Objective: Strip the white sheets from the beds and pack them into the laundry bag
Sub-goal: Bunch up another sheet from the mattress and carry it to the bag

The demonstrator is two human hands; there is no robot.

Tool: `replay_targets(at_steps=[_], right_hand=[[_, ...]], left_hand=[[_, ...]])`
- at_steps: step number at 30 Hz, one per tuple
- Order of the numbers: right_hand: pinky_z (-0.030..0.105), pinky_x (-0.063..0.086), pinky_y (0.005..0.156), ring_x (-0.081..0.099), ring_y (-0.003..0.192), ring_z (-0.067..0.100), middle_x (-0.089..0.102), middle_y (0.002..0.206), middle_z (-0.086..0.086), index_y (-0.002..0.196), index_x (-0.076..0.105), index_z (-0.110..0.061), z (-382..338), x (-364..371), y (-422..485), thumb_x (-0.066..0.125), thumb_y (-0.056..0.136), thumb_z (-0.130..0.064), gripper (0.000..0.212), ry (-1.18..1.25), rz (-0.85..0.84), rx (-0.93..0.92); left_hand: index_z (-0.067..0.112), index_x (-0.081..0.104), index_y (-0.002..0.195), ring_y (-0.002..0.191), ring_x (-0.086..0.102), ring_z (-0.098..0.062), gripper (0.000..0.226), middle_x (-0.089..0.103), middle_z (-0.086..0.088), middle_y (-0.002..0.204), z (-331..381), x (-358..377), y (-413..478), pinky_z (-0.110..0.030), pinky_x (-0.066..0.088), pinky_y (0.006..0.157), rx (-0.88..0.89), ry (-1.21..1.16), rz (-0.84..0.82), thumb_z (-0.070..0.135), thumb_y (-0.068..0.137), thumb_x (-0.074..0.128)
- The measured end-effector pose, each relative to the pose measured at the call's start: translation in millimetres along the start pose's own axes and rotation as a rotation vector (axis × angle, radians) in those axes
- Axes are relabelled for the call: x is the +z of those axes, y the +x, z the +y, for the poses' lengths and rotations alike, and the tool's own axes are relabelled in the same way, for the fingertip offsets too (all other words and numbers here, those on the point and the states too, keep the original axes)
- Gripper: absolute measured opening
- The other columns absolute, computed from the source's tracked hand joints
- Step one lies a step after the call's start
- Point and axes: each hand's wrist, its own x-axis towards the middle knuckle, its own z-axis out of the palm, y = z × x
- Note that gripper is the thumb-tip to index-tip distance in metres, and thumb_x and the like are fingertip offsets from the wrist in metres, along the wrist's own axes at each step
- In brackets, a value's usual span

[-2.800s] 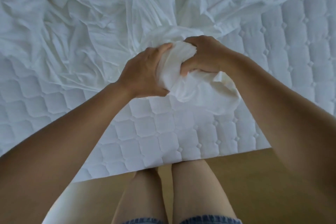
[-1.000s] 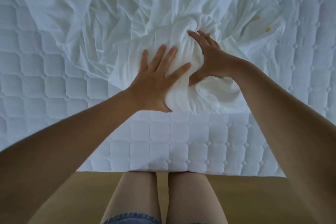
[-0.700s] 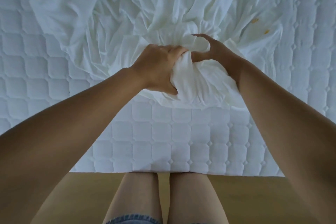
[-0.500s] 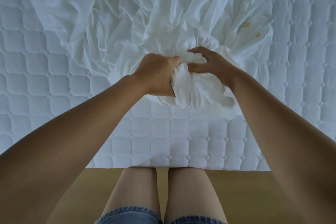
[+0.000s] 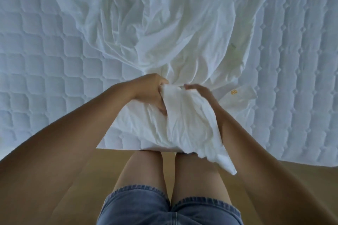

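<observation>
A crumpled white sheet (image 5: 164, 29) lies loose over the quilted mattress (image 5: 36, 64), gathered into a thick bunch at the near edge. My left hand (image 5: 149, 90) grips the bunch from the left, fingers curled into the cloth. My right hand (image 5: 203, 93) lies along the right side of the bunch, mostly covered by fabric, fingertips curved over the top. The gathered end hangs past the mattress edge over my legs. A corner of the sheet with a small yellow mark (image 5: 234, 91) lies to the right. No laundry bag is in view.
Bare quilted mattress shows on the left and on the right (image 5: 296, 78). A wooden floor (image 5: 102, 170) runs below the mattress edge, where my legs in denim shorts (image 5: 168, 206) stand against the bed.
Both hands pulled the gathered sheet toward me. The bunch now hangs over the mattress edge, and more bare mattress shows on both sides.
</observation>
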Motion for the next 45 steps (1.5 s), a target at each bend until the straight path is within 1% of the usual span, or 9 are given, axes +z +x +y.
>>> replay_targets(at_steps=[4,9,16,22,25,29,37,41,45], right_hand=[[0.014,0.036,0.09,0.048,0.115,0.006,0.054,0.12,-0.009,0.127,0.054,-0.02,-8,-8,-30,0.053,0.095,-0.04,0.038,0.175,0.413,-0.334],[0.049,0.013,0.115,-0.003,0.146,0.03,0.001,0.159,0.01,0.153,0.006,-0.024,-16,4,-44,0.063,0.054,-0.079,0.127,-0.704,0.312,-0.431],[0.036,0.029,0.109,0.03,0.138,0.024,0.032,0.151,0.001,0.15,0.023,-0.02,-69,-30,28,0.076,0.057,-0.067,0.118,-0.482,0.302,-0.408],[0.039,0.033,0.107,0.033,0.134,0.024,0.038,0.144,0.002,0.144,0.034,-0.017,-108,-46,78,0.068,0.072,-0.063,0.092,-0.511,0.423,-0.357],[0.041,0.026,0.111,0.028,0.137,0.028,0.036,0.148,0.005,0.141,0.04,-0.016,-92,-31,74,0.055,0.087,-0.05,0.065,-0.536,0.646,-0.432],[0.046,0.011,0.117,0.005,0.146,0.029,0.009,0.159,0.007,0.15,0.022,-0.026,-55,-26,59,0.053,0.087,-0.055,0.076,-0.433,0.477,-0.366],[0.052,0.013,0.117,0.01,0.146,0.021,0.015,0.158,-0.003,0.149,0.009,-0.041,-75,-46,106,0.058,0.058,-0.08,0.11,-0.128,0.296,-0.243],[0.051,0.013,0.118,0.012,0.146,0.018,0.018,0.158,-0.006,0.15,0.009,-0.038,-71,-54,118,0.058,0.051,-0.084,0.119,-0.076,0.276,-0.24],[0.048,0.015,0.118,0.017,0.144,0.02,0.015,0.158,-0.001,0.152,0.0,-0.032,-72,-53,117,0.074,0.064,-0.063,0.119,-0.041,0.391,-0.289]], left_hand=[[0.017,0.066,0.077,0.078,0.064,-0.013,0.031,0.068,0.003,0.081,15,-25,17,-0.03,0.051,0.076,0.022,-0.085,0.147,0.025,0.057,0.089],[0.032,0.06,0.119,0.109,0.058,-0.017,0.067,0.062,0.012,0.118,31,-48,36,-0.031,0.045,0.088,-0.02,0.08,0.348,0.055,0.059,0.078],[0.003,0.055,0.127,0.117,0.052,-0.034,0.06,0.059,-0.015,0.124,8,-15,17,-0.048,0.04,0.101,0.342,0.159,0.97,0.044,0.083,0.053],[0.009,-0.022,0.147,0.146,-0.017,-0.03,0.145,-0.018,-0.015,0.158,10,4,36,-0.056,-0.011,0.112,0.019,0.53,0.539,0.077,0.056,0.067],[0.01,-0.015,0.15,0.147,-0.016,-0.026,0.14,-0.018,-0.008,0.159,29,-31,64,-0.054,-0.007,0.114,-0.032,0.474,0.509,0.078,0.059,0.065],[0.014,-0.004,0.153,0.148,-0.008,-0.022,0.108,-0.008,-0.003,0.161,36,-60,93,-0.052,-0.001,0.116,-0.006,0.491,0.501,0.057,0.077,0.06],[0.015,0.006,0.153,0.148,0.001,-0.018,0.128,0.005,-0.003,0.161,12,-81,82,-0.041,0.002,0.12,0.179,0.087,0.565,0.078,0.054,0.055],[0.015,-0.001,0.153,0.148,-0.004,-0.025,0.134,0.001,-0.008,0.161,-18,-82,60,-0.047,-0.002,0.116,-0.004,-0.004,0.879,0.078,0.053,0.061],[0.023,0.002,0.153,0.139,0.032,-0.024,0.136,0.027,-0.001,0.154,-25,-64,64,-0.043,0.028,0.114,-0.327,-0.853,0.788,0.065,0.049,0.079]])
